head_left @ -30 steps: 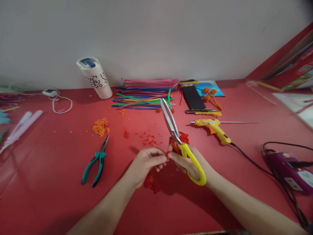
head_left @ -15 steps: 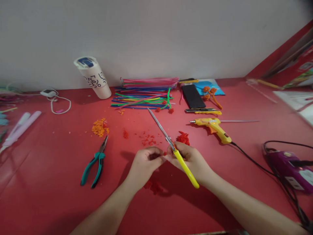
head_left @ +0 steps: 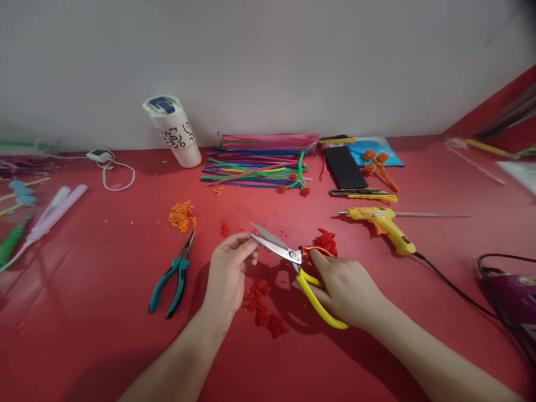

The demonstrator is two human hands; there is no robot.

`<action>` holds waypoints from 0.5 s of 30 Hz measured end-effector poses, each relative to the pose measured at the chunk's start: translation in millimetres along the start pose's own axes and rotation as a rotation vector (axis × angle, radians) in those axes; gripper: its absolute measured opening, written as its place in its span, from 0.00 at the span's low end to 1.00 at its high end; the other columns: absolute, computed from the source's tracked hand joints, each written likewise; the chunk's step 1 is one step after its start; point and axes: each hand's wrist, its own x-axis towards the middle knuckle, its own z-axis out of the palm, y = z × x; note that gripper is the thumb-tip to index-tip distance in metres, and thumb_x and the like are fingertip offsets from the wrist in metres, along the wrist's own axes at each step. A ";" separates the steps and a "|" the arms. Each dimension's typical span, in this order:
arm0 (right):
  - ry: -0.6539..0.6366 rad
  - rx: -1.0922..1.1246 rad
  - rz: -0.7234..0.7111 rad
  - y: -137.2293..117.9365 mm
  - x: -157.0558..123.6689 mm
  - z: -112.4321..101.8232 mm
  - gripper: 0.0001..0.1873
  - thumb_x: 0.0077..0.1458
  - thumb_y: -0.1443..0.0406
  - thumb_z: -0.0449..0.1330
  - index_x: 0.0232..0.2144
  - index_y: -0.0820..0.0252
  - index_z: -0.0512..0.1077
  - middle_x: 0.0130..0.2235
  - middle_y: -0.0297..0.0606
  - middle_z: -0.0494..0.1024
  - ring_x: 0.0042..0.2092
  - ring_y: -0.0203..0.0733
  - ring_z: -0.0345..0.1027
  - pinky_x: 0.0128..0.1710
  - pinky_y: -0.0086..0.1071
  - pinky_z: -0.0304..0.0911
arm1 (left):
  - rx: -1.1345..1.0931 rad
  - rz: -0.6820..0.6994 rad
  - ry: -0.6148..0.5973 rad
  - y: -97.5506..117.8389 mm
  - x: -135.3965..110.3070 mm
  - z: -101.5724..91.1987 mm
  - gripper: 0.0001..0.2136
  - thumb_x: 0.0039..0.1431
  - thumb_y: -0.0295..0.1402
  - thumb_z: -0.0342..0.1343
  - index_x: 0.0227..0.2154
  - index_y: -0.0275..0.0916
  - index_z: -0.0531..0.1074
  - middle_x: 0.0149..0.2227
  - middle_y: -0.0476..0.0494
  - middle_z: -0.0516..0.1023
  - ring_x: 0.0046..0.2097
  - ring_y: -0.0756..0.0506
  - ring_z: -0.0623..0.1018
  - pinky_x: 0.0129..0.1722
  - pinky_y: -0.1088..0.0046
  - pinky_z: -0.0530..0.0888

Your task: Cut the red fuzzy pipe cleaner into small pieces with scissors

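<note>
My right hand (head_left: pixel 350 286) grips a pair of scissors (head_left: pixel 315 297) by its yellow and orange handles, the blades slightly parted and pointing left. Beside the blade tips, my left hand (head_left: pixel 227 272) is closed in a pinch; what it holds, if anything, is hidden by the fingers. Below and between the hands lie red fuzzy pieces (head_left: pixel 262 312). Another pile of red cut pieces (head_left: pixel 325 241) sits just beyond my right hand. Left of my left hand, teal-handled pliers (head_left: pixel 178 274) rest on the table near a heap of orange clippings (head_left: pixel 181 215).
Bundled pipe cleaners (head_left: pixel 255 167) lie along the wall beside a white tumbler (head_left: pixel 178 134). At right are a yellow glue gun (head_left: pixel 383 220) with its cord, a cutter knife (head_left: pixel 364 195), a phone (head_left: pixel 345 167) and a purple power box (head_left: pixel 511 298). A pink-handled tool (head_left: pixel 61 209) lies left.
My hands have moved apart, the left one up to the blade tips. The scissors have turned from lying across my right hand to being held by the handles with blades parted. The view shifted slightly.
</note>
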 end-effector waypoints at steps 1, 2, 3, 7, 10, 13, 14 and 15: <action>-0.005 -0.008 -0.006 0.5 0.1 0.6 0.18 0.55 0.51 0.43 0.28 0.60 0.60 0.22 0.39 0.72 0.22 0.42 0.65 0.21 0.30 0.40 | -0.007 0.001 0.008 0.2 0.1 0.1 0.03 0.41 0.25 0.59 0.23 0.35 0.73 0.21 0.52 0.69 0.22 0.56 0.66 0.22 0.81 0.63; -0.008 -0.016 -0.012 1.1 0.2 1.0 0.18 0.55 0.52 0.43 0.29 0.61 0.61 0.22 0.39 0.72 0.22 0.41 0.65 0.21 0.30 0.40 | -0.013 0.001 0.014 0.5 0.1 0.4 0.03 0.41 0.25 0.59 0.22 0.35 0.72 0.20 0.52 0.69 0.21 0.56 0.66 0.22 0.81 0.63; -0.007 -0.022 -0.018 1.7 0.3 1.3 0.18 0.55 0.52 0.43 0.29 0.61 0.61 0.22 0.39 0.72 0.22 0.41 0.65 0.21 0.30 0.40 | -0.013 0.001 0.017 0.7 0.1 0.6 0.02 0.41 0.25 0.59 0.22 0.35 0.72 0.20 0.52 0.69 0.21 0.56 0.66 0.22 0.81 0.63; 0.022 -0.033 -0.057 3.8 0.5 2.9 0.20 0.55 0.51 0.43 0.29 0.61 0.62 0.21 0.38 0.71 0.21 0.40 0.64 0.21 0.30 0.39 | 0.012 0.007 0.008 1.4 0.5 1.1 0.02 0.42 0.23 0.57 0.20 0.35 0.72 0.19 0.52 0.68 0.22 0.56 0.66 0.21 0.82 0.62; 0.046 -0.039 -0.076 4.4 0.6 4.0 0.20 0.55 0.51 0.43 0.28 0.61 0.62 0.19 0.37 0.70 0.20 0.40 0.63 0.21 0.30 0.39 | 0.030 0.016 0.005 1.3 0.6 1.3 0.02 0.43 0.24 0.57 0.20 0.35 0.71 0.19 0.53 0.68 0.21 0.57 0.65 0.21 0.82 0.62; 0.057 -0.045 -0.072 4.6 0.6 4.1 0.21 0.55 0.50 0.42 0.28 0.61 0.62 0.19 0.37 0.70 0.19 0.39 0.63 0.21 0.30 0.39 | 0.033 0.019 0.011 1.0 0.4 1.4 0.02 0.43 0.24 0.57 0.20 0.35 0.71 0.18 0.53 0.68 0.21 0.57 0.65 0.21 0.82 0.62; 0.058 -0.048 -0.069 4.6 0.6 3.9 0.21 0.55 0.50 0.42 0.27 0.61 0.62 0.19 0.37 0.70 0.19 0.39 0.63 0.21 0.30 0.39 | 0.031 0.020 0.014 0.9 0.4 1.4 0.02 0.43 0.24 0.57 0.20 0.35 0.72 0.18 0.53 0.68 0.21 0.56 0.65 0.21 0.82 0.62; 0.057 -0.050 -0.066 4.7 0.6 3.8 0.21 0.55 0.50 0.42 0.27 0.61 0.62 0.19 0.37 0.70 0.19 0.39 0.63 0.20 0.30 0.39 | 0.029 0.019 0.016 0.8 0.4 1.2 0.02 0.43 0.24 0.57 0.20 0.35 0.72 0.18 0.53 0.68 0.21 0.56 0.65 0.21 0.82 0.62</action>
